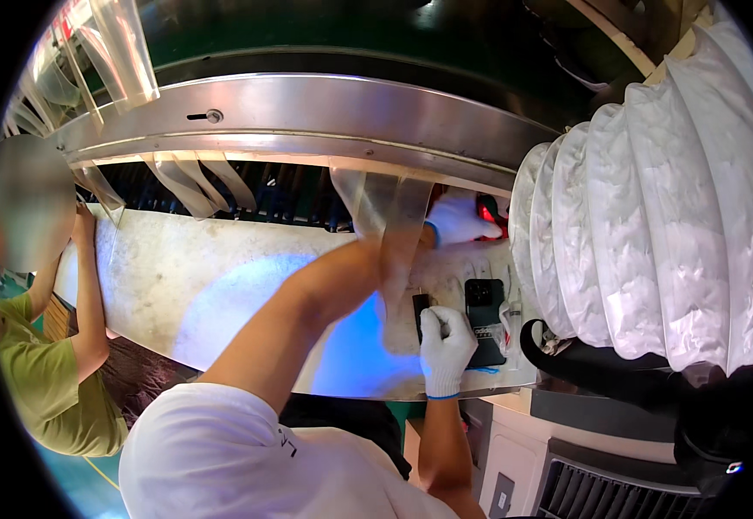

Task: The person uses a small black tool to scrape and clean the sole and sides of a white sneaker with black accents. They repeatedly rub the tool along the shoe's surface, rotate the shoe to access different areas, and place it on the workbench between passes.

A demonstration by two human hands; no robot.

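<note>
My left arm stretches across the table to the far right, passing behind hanging clear plastic strips (368, 203). My left hand (463, 218), in a white glove with a blue cuff, is at a small red and black object (489, 210). Its fingers are blurred, so their grip is unclear. Nearer, my right hand (447, 346), also gloved in white, is closed over the table. A narrow dark piece (421, 304) shows at its thumb side; whether the fingers hold it is hidden. Beside this hand lies a dark phone (484, 298) with a camera block.
A pale worktable (247, 246) runs under a metal hood (307, 108), with dark rollers (286, 195) behind it. At the right bulges a large white ribbed duct (636, 208). A person in a green shirt (48, 363) works at the left. A thin clear tube-like item (514, 303) lies by the phone.
</note>
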